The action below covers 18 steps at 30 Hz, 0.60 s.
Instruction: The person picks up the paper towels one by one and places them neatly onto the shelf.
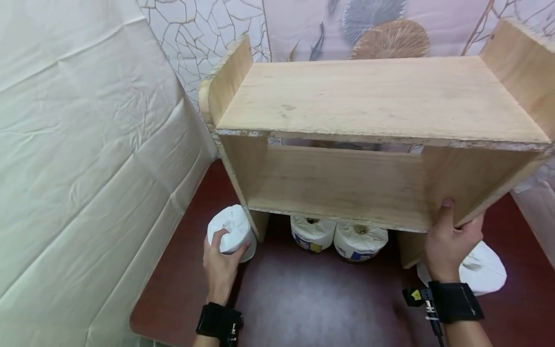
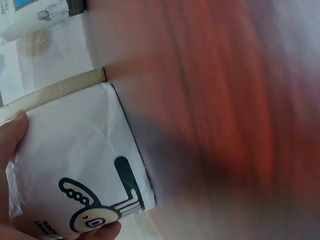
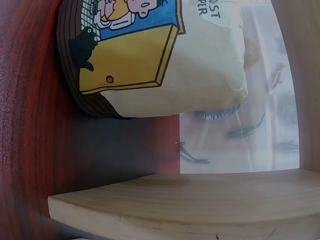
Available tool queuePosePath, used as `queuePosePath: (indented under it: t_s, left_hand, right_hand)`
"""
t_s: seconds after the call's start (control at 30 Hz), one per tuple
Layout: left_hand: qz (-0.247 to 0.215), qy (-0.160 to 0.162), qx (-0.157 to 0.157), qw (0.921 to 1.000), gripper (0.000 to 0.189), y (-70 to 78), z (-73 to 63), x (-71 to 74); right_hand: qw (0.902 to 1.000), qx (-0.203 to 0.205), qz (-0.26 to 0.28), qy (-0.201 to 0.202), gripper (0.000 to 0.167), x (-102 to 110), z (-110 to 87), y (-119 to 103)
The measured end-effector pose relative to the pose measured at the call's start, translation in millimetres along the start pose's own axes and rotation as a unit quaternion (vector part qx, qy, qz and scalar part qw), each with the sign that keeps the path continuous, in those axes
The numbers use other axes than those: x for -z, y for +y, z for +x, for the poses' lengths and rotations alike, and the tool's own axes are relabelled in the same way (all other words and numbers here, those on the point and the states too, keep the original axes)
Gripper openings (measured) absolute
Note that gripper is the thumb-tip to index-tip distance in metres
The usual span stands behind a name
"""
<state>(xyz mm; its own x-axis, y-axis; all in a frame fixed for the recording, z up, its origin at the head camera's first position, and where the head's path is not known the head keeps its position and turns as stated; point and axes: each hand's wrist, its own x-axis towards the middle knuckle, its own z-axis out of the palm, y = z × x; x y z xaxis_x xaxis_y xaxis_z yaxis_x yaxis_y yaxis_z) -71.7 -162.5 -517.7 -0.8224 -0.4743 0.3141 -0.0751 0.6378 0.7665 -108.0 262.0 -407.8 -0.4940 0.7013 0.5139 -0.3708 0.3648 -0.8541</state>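
Note:
A wooden two-tier shelf unit [image 1: 338, 183] stands on the dark red table. My right hand [image 1: 453, 246] grips the lower front part of its right side panel, thumb on the inner face. At the unit's left foot, my left hand [image 1: 221, 265] holds a paper-wrapped toilet roll [image 1: 231, 219] between thumb and fingers. Its white wrapper with a dark printed figure [image 2: 92, 210] fills much of the left wrist view. Under the lower board sit two more wrapped rolls [image 1: 361, 241], side by side. Another toilet roll [image 1: 483, 272] lies outside the right panel, partly hidden behind my right hand.
Pale cloth [image 1: 99, 168] hangs along the left edge of the table [image 1: 321, 299]. A patterned cloth [image 1: 303, 29] hangs behind the shelf. In the right wrist view, a wooden panel [image 3: 190, 200] runs along the bottom, near a roll with a colourful print [image 3: 210, 65].

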Motion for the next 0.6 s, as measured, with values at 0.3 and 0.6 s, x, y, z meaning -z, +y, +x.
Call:
queuePosePath:
  t_s: [0.3, 0.6]
  left_hand:
    - [0.031, -0.013, -0.007, 0.9994, 0.064, 6.8, -6.9, 24.6]
    - [0.021, -0.031, -0.067, 0.9971, 0.062, 26.0, 1.6, 59.8]
  right_hand:
    - [1.0000, 0.006, 0.005, -0.006, 0.040, -4.4, -0.7, -1.7]
    - [0.9996, 0.009, 0.025, 0.003, 0.037, -4.1, -2.2, -11.1]
